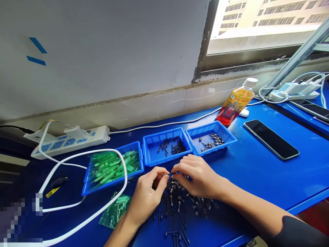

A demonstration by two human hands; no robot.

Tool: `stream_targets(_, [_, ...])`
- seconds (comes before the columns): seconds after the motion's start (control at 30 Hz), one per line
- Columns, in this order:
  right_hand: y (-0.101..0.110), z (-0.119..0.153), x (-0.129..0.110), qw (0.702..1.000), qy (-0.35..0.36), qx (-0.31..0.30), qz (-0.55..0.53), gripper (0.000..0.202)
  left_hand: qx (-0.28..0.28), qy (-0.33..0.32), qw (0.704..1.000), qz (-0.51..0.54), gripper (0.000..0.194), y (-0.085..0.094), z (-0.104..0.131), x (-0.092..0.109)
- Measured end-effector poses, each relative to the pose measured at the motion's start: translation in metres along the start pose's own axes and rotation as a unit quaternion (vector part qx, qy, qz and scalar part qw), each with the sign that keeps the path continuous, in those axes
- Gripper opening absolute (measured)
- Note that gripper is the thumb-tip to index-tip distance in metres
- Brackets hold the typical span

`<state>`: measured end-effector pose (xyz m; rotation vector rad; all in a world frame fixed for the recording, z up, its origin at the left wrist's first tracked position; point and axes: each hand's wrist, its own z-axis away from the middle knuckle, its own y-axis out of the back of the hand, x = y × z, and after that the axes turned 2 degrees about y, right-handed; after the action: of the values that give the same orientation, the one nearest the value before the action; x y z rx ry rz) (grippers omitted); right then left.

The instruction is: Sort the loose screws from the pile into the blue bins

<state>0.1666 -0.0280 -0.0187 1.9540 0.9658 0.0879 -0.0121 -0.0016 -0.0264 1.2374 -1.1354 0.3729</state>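
My left hand (pixel 150 188) and my right hand (pixel 199 175) meet fingertip to fingertip over a loose pile of screws (pixel 177 226). Both pinch the ends of a small, thin dark screw (pixel 170 173), mostly covered by the fingers. Long black screws and shorter silvery ones lie mixed in the pile beneath. Just beyond my hands, the middle blue bin (pixel 151 157) holds black screws, and the right blue bin (pixel 195 137) holds short silvery screws. In the left blue bin (pixel 87 187) are many green plastic pieces (pixel 110 166).
A bag of green pieces (pixel 117 209) lies left of my wrist. White cable (pixel 125 171) loops over the left bin from a power strip (pixel 69 142). A drink bottle (pixel 235 103) and phone (pixel 271 139) are at right. Another power strip (pixel 295 91) sits far right.
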Motion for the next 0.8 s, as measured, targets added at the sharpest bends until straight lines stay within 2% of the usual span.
stream_targets(0.3, [0.0,0.0,-0.001,1.0,0.004,0.023,0.006,0.015,-0.008,-0.007,1.0,0.009,0.019,0.0,0.001,-0.002])
stream_targets(0.4, [0.002,-0.002,0.001,0.995,0.002,0.089,0.034,0.012,-0.01,-0.004,1.0,0.015,0.019,0.0,0.001,-0.002])
stream_targets(0.5, [0.004,-0.005,0.007,0.972,-0.047,0.19,0.131,0.005,-0.02,-0.001,1.0,0.014,0.02,-0.001,0.001,-0.001])
stream_targets(0.57, [0.006,-0.006,0.011,0.959,-0.073,0.217,0.165,0.015,-0.024,0.001,1.0,0.011,0.02,-0.001,0.0,-0.001])
stream_targets(0.7, [0.01,-0.004,0.007,0.975,-0.054,0.191,0.102,0.013,-0.03,0.001,1.0,-0.001,0.019,-0.002,-0.002,-0.001])
stream_targets(0.8, [0.011,-0.001,0.001,0.993,-0.018,0.089,0.07,0.01,-0.031,0.0,0.999,-0.014,0.02,-0.002,-0.003,-0.002])
